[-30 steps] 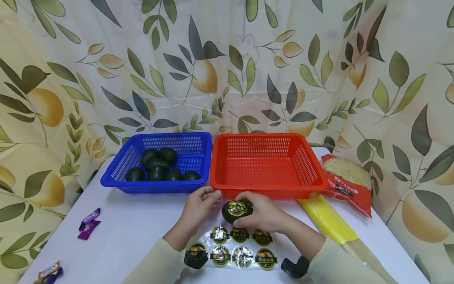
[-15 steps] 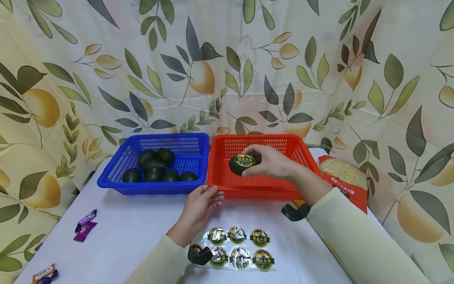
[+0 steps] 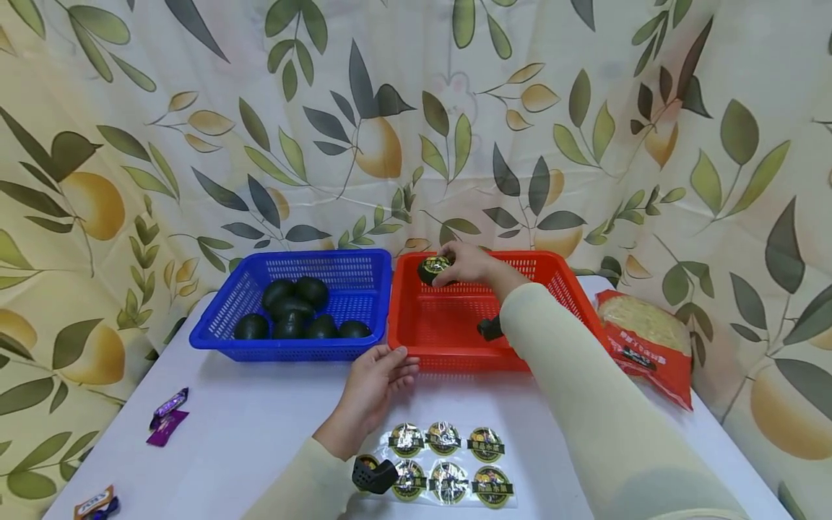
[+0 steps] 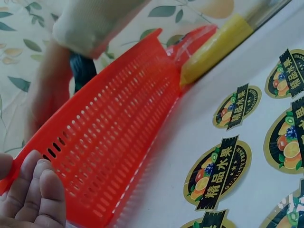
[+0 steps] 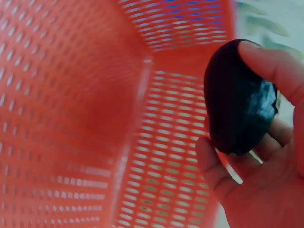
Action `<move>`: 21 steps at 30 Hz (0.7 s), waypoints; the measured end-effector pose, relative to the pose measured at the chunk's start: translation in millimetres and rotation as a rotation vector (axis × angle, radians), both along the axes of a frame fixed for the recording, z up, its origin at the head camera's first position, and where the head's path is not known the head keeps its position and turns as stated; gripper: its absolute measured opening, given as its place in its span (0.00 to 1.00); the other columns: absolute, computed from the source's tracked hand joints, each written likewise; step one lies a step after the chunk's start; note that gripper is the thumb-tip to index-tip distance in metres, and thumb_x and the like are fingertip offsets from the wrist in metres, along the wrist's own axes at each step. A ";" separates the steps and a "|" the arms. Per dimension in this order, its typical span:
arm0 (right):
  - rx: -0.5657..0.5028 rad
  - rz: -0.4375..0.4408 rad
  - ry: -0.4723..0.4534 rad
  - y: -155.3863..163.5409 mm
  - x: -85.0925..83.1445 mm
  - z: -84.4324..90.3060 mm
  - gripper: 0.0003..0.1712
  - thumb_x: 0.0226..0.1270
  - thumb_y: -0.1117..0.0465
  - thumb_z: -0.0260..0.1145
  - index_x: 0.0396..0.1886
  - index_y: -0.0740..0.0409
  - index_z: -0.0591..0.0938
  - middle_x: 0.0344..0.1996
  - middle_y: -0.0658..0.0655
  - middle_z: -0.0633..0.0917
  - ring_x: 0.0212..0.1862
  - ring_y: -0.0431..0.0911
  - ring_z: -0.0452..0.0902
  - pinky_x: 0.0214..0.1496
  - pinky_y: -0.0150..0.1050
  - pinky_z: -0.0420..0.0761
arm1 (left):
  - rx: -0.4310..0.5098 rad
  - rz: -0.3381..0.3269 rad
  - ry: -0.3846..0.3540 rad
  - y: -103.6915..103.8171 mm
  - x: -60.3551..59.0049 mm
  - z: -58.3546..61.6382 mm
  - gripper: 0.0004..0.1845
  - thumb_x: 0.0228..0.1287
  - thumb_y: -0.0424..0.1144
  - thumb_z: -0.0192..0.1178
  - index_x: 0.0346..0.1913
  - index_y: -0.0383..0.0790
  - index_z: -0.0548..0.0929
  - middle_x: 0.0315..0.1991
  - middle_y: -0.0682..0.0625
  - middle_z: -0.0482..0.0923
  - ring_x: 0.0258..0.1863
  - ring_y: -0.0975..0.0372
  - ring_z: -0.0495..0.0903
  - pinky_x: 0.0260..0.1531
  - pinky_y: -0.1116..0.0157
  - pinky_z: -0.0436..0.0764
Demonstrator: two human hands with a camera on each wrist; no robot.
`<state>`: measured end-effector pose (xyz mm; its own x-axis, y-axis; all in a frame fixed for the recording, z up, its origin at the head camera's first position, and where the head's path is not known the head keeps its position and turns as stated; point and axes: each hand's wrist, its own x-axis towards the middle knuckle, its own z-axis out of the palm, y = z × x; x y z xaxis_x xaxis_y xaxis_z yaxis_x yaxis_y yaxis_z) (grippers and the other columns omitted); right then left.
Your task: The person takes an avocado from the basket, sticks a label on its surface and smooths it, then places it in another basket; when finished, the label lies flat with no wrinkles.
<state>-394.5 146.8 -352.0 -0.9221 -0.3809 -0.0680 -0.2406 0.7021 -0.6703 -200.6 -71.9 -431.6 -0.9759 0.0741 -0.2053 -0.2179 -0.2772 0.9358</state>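
A dark avocado point(image 3: 434, 269) with a round gold-and-black label is held in my right hand point(image 3: 464, 263), over the back left part of the red basket point(image 3: 448, 354). In the right wrist view the avocado point(image 5: 237, 99) lies between thumb and fingers, apart from the basket's mesh. My left hand point(image 3: 373, 390) grips the front left corner of the red basket's rim; in the left wrist view its fingers point(image 4: 50, 190) lie against the outer wall. Several avocados point(image 3: 290, 307) lie in the blue basket point(image 3: 279, 354) to the left.
A sheet of round fruit stickers point(image 3: 448, 469) lies in front of the red basket. On the right are a red bag point(image 3: 650, 339) and a yellow package point(image 4: 216, 47). Small wrapped candies point(image 3: 167, 417) lie on the left of the white table point(image 3: 247, 426).
My right hand has carried the labelled avocado from above the sticker sheet up and into the space over the red basket's back. My left hand has moved slightly, onto the basket's corner.
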 end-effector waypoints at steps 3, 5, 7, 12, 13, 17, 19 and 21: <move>0.109 0.025 -0.030 -7.6 -8.0 -15.4 0.34 0.59 0.56 0.78 0.63 0.60 0.75 0.57 0.63 0.80 0.57 0.56 0.77 0.64 0.49 0.80 | -0.011 0.003 -0.004 -0.8 -0.4 0.5 0.14 0.77 0.39 0.61 0.53 0.32 0.74 0.41 0.44 0.90 0.40 0.58 0.89 0.44 0.65 0.88; 0.187 0.037 -0.040 -11.5 -10.4 -23.2 0.33 0.60 0.56 0.78 0.63 0.60 0.76 0.56 0.63 0.81 0.57 0.56 0.77 0.64 0.49 0.80 | -0.019 0.003 -0.002 -1.0 -0.5 0.2 0.14 0.77 0.39 0.61 0.54 0.32 0.74 0.42 0.43 0.90 0.40 0.58 0.89 0.44 0.65 0.88; 0.250 0.032 -0.051 -14.6 -11.3 -28.4 0.33 0.61 0.56 0.79 0.63 0.60 0.77 0.56 0.64 0.81 0.57 0.57 0.77 0.65 0.50 0.80 | -0.024 -0.001 0.000 -0.9 -0.6 -0.4 0.14 0.77 0.40 0.61 0.54 0.32 0.74 0.42 0.42 0.90 0.40 0.58 0.90 0.43 0.65 0.88; 0.306 0.026 -0.083 -20.6 -10.2 -32.7 0.35 0.61 0.58 0.80 0.66 0.60 0.76 0.57 0.64 0.81 0.59 0.58 0.76 0.69 0.53 0.78 | -0.029 -0.013 -0.004 -0.7 -1.2 -1.5 0.15 0.77 0.40 0.60 0.55 0.32 0.75 0.43 0.43 0.90 0.40 0.58 0.89 0.43 0.66 0.87; 0.305 0.030 -0.088 -21.9 -9.6 -32.7 0.36 0.62 0.58 0.79 0.67 0.61 0.75 0.57 0.65 0.81 0.59 0.58 0.76 0.69 0.53 0.77 | -0.028 -0.012 -0.004 -0.9 -1.3 -1.5 0.15 0.77 0.40 0.60 0.55 0.32 0.74 0.43 0.43 0.90 0.39 0.58 0.89 0.43 0.66 0.87; 0.306 0.036 -0.074 -27.9 -7.2 -32.3 0.39 0.62 0.57 0.79 0.71 0.60 0.73 0.60 0.65 0.80 0.61 0.59 0.76 0.71 0.55 0.76 | -0.028 -0.003 0.001 -1.9 -1.3 -1.8 0.16 0.77 0.41 0.61 0.55 0.32 0.74 0.45 0.41 0.89 0.39 0.59 0.89 0.44 0.66 0.88; 0.332 0.027 -0.051 -30.4 -4.0 -31.7 0.42 0.62 0.57 0.80 0.73 0.60 0.72 0.62 0.65 0.79 0.63 0.59 0.74 0.73 0.56 0.73 | -0.026 -0.004 0.002 -2.2 -1.2 -1.9 0.16 0.77 0.41 0.61 0.55 0.32 0.74 0.46 0.39 0.89 0.39 0.59 0.89 0.45 0.65 0.88; 0.370 0.020 -0.029 -31.7 0.7 -30.4 0.45 0.61 0.56 0.80 0.75 0.60 0.70 0.65 0.66 0.78 0.65 0.60 0.73 0.75 0.57 0.71 | -0.037 -0.011 -0.005 -3.1 -0.9 -2.5 0.17 0.77 0.42 0.61 0.56 0.33 0.75 0.48 0.38 0.89 0.40 0.58 0.89 0.46 0.64 0.88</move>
